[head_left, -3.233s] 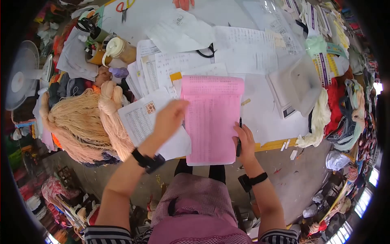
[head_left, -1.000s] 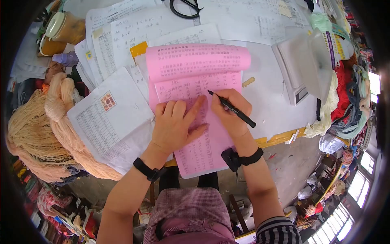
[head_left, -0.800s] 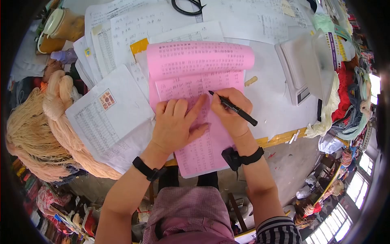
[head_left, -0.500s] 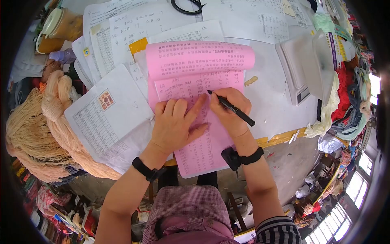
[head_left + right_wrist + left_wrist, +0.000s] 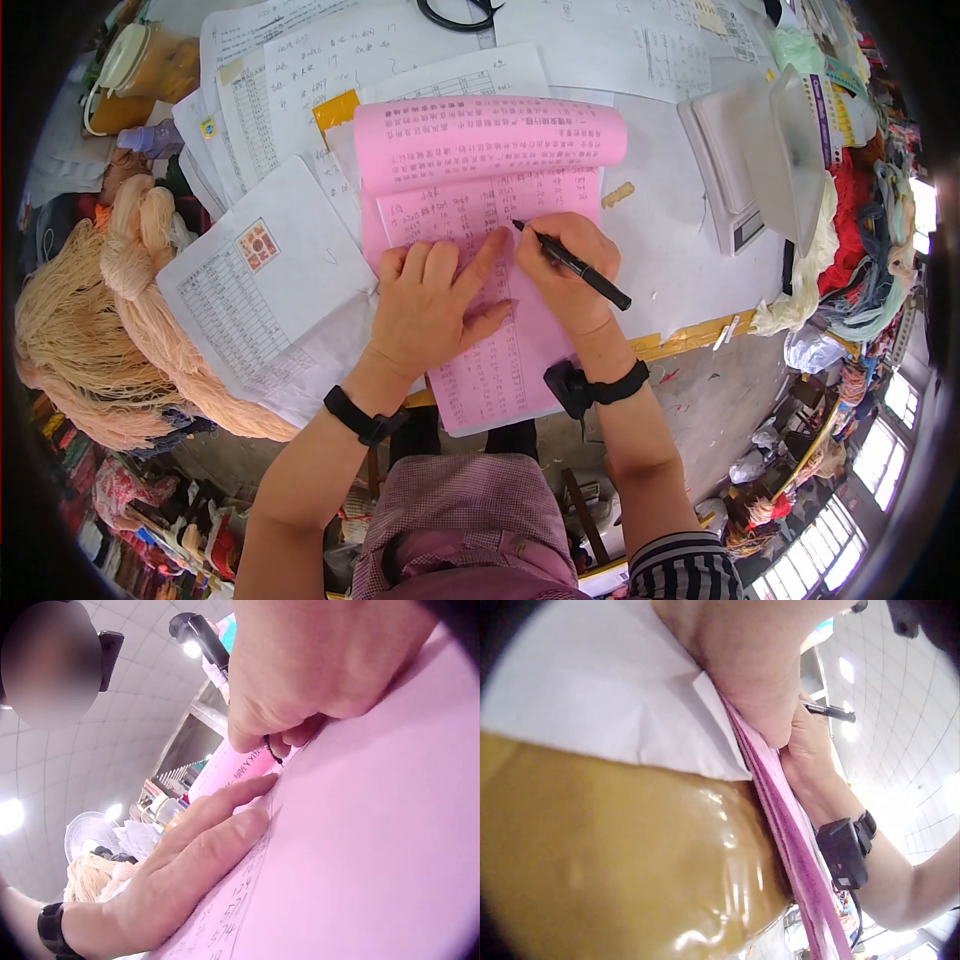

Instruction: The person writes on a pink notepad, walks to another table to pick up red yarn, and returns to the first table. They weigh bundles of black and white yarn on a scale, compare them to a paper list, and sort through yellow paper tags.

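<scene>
A pad of pink paper (image 5: 480,390) covered with handwritten columns lies at the table's front edge, its printed top sheet (image 5: 490,140) rolled back over the far end. My left hand (image 5: 425,305) rests flat on the pad, fingers spread, the forefinger pointing at a column. Just to its right, my right hand (image 5: 570,265) pinches a black pen (image 5: 580,268), its tip at the paper near the left forefinger. In the right wrist view the left hand (image 5: 202,862) lies along the written numbers. The left wrist view shows the pad's edge (image 5: 780,810) from the side.
White sheets (image 5: 265,270) overlap at the left, beside peach yarn skeins (image 5: 140,300). A black-handled tool (image 5: 460,12) lies at the back. To the right stands a scale (image 5: 715,180) with a clear plastic tub (image 5: 790,160). Yellow tape (image 5: 690,336) runs along the table's front edge.
Since the oldest frame, the left hand has come down onto the pad, the top sheet has been rolled back further, and the pen has moved to the page. Over the last second both hands barely move.
</scene>
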Demonstrator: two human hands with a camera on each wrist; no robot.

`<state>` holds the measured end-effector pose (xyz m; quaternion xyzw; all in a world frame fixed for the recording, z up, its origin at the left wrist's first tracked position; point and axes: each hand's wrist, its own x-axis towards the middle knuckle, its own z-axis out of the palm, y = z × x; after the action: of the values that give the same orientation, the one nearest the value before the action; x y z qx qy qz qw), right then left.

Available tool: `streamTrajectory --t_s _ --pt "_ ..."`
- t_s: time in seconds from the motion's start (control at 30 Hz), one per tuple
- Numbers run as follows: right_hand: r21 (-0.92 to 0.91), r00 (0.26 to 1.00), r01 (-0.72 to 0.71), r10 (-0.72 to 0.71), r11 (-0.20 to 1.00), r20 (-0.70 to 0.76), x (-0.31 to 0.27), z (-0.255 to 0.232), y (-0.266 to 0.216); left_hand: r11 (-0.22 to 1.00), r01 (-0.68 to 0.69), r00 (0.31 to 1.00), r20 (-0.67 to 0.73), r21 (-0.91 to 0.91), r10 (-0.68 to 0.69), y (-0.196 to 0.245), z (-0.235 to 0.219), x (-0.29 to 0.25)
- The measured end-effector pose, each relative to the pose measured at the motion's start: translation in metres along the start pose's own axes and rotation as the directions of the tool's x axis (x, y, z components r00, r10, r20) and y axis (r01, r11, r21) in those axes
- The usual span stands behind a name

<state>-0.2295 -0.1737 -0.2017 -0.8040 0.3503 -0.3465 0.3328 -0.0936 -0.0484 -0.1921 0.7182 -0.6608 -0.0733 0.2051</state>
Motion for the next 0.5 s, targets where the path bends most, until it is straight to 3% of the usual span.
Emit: streamTrajectory --t_s 0.3,0.4,0.5 --pt "-0.018 1.000 -0.019 0.019 1.000 0.000 -0.0021 -0.0001 0.0018 1.000 0.000 1.000 -0.001 0.004 0.000 -0.0004 0.0007 -0.0012" --pt "-0.024 0.999 0.033 -0.033 0.999 -0.018 -0.0027 0.0011 0.0039 1.000 -0.002 1.000 -0.012 -0.007 0.002 -0.0007 0.0012 -0.0009" --pt "0.011 0.999 -0.034 0.034 0.999 -0.011 -0.0027 0.0009 0.0012 1.000 -0.001 1.000 -0.021 -0.004 0.001 -0.0006 0.0009 -0.0011"
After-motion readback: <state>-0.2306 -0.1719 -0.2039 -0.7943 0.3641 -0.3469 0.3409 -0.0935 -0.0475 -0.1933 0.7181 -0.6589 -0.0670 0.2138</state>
